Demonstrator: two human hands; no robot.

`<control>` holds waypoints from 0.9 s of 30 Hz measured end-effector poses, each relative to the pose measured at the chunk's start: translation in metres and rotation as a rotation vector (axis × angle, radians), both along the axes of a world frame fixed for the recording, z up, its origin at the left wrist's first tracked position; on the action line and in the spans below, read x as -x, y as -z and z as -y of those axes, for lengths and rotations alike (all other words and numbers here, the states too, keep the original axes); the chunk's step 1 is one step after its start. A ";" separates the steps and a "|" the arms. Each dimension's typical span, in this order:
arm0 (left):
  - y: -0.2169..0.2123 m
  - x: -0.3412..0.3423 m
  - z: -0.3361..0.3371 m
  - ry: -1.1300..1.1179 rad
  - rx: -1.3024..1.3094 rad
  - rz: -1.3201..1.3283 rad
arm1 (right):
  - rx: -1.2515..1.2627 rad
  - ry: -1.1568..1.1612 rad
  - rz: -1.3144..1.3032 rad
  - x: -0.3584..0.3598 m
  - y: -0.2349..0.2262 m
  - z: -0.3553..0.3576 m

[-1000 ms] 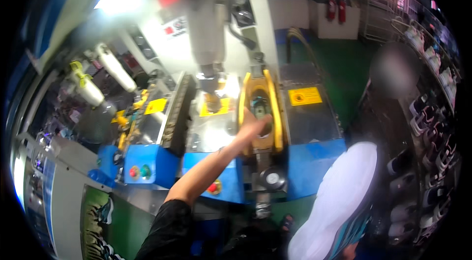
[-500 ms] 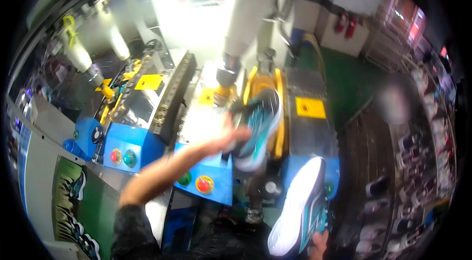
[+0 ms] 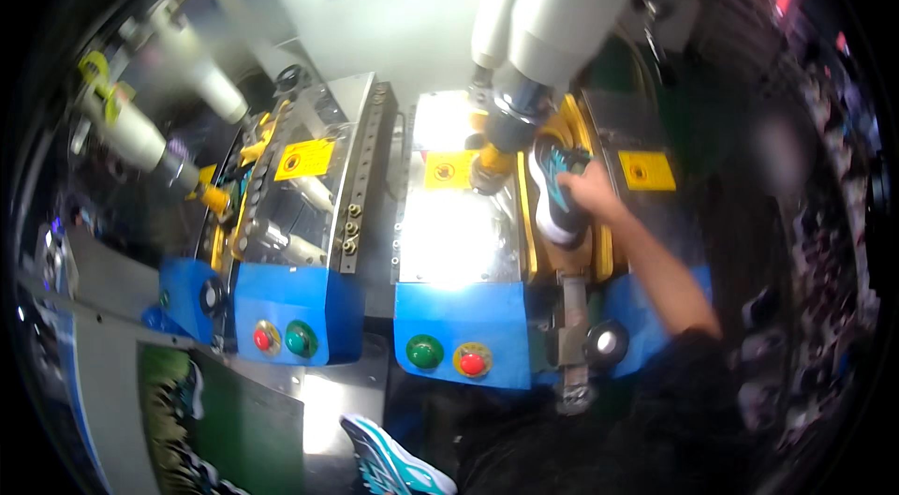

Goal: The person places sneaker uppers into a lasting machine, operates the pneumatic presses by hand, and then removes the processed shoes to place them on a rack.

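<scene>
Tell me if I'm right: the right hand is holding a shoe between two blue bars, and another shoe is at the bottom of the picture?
Not quite: the head view shows that the two bars are yellow, not blue. The right hand is indeed holding a shoe between them, and another shoe is at the bottom.

Right forearm (image 3: 661, 271) bare, angled forward-left — right grip (image 3: 591, 192) curled closed.

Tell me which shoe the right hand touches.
The dark shoe between the yellow bars right of centre: the right hand grips it; the teal-and-white shoe at the lower edge is apart from that hand.
</scene>
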State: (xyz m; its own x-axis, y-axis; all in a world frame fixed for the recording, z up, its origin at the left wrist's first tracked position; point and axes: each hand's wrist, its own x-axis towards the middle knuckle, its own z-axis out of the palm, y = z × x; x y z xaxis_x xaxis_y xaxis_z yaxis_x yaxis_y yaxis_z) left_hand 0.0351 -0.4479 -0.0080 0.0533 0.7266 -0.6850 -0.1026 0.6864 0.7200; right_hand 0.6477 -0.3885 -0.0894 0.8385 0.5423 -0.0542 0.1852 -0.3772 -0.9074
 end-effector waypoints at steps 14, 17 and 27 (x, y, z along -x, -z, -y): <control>0.074 -0.016 -0.079 0.021 0.319 0.231 | 0.227 0.063 0.442 0.056 -0.018 -0.025; 0.080 -0.012 -0.096 0.057 0.239 0.250 | 0.357 0.151 0.535 0.077 -0.033 -0.006; 0.133 0.045 -0.094 0.026 0.308 0.153 | 0.263 -0.874 1.073 0.357 0.005 -0.096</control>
State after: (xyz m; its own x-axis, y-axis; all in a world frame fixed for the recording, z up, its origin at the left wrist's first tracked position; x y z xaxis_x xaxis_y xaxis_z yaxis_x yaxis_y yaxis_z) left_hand -0.0103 -0.3544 -0.1413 0.1879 0.4837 -0.8548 -0.1730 0.8730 0.4559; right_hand 0.2904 -0.2923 -0.0944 -0.0611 0.9762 0.2080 0.9916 0.0833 -0.0993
